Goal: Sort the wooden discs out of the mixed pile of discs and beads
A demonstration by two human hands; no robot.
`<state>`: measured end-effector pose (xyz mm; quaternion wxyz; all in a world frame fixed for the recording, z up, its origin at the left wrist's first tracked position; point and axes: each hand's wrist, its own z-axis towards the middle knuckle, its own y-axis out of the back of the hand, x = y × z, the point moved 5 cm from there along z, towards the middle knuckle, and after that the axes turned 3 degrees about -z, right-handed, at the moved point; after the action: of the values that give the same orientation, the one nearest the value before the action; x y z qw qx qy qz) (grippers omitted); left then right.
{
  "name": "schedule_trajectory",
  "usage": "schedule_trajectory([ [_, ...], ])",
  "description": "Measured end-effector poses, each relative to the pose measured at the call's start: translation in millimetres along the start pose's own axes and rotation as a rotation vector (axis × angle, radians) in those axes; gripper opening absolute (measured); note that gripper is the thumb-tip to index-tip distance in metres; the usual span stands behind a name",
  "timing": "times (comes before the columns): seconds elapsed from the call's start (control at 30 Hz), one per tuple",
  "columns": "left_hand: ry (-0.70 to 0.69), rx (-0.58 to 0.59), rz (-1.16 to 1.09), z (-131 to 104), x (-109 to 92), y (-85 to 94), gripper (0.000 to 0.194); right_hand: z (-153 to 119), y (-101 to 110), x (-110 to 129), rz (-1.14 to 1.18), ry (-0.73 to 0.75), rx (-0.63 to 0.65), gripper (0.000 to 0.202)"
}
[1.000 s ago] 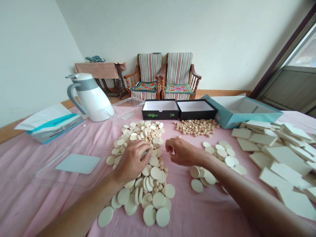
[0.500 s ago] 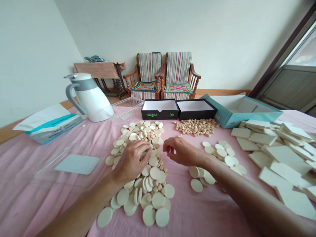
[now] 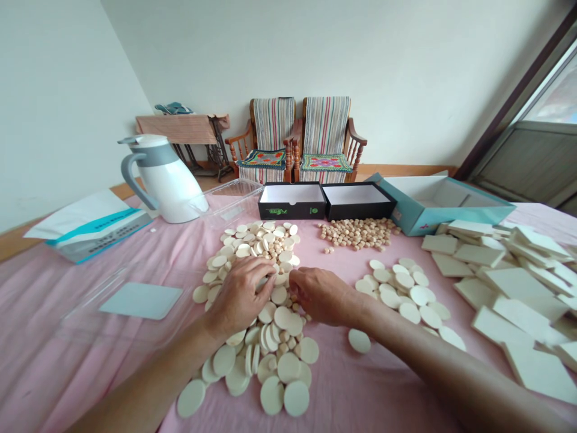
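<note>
Head view shows the person's left hand (image 3: 241, 294) over a mixed heap of flat, round, cream-coloured discs (image 3: 290, 365) and small, rounded tan pieces (image 3: 283, 347), its fingers bent and close together; whether it holds anything cannot be told. At the heap's right edge, near the left one, is the right hand (image 3: 324, 294), curled narrow, with its fingertips hidden and any grip likewise impossible to make out. Pink cloth (image 3: 333, 385) covers the desk below. Beyond the right forearm lies a separate pile of cream discs (image 3: 401, 279), and farther right a heap of flat, square-cornered cream tiles (image 3: 525, 288). Past the hands, a pile of small tan pieces (image 3: 358, 233) sits before two open black boxes (image 3: 292, 210) with white insides, an open teal box (image 3: 451, 216) beside them. Farther left stands a white jug (image 3: 178, 186) with a grey handle.
</note>
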<state>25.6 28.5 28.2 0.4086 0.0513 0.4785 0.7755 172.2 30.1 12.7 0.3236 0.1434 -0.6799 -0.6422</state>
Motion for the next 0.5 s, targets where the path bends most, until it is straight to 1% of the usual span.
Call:
schedule_trajectory([
  [0.07,0.0,0.0,0.001,0,0,-0.2,0.014,-1,-1,3,-0.019,0.02,-0.003,0.021],
  [0.13,0.0,-0.002,0.001,-1,1,-0.2,0.014,-2,-2,6,-0.036,0.032,0.007,0.021],
  [0.3,0.0,0.007,0.001,-1,0,0.1,0.014,-2,3,7,-0.064,-0.002,0.075,0.018],
  [0.4,0.004,0.003,-0.013,0,1,0.4,0.014,-2,14,-7,-0.111,-0.102,0.086,0.016],
  [0.5,0.011,-0.006,-0.032,-1,2,0.4,0.014,-2,30,-33,-0.182,-0.271,0.012,0.018],
])
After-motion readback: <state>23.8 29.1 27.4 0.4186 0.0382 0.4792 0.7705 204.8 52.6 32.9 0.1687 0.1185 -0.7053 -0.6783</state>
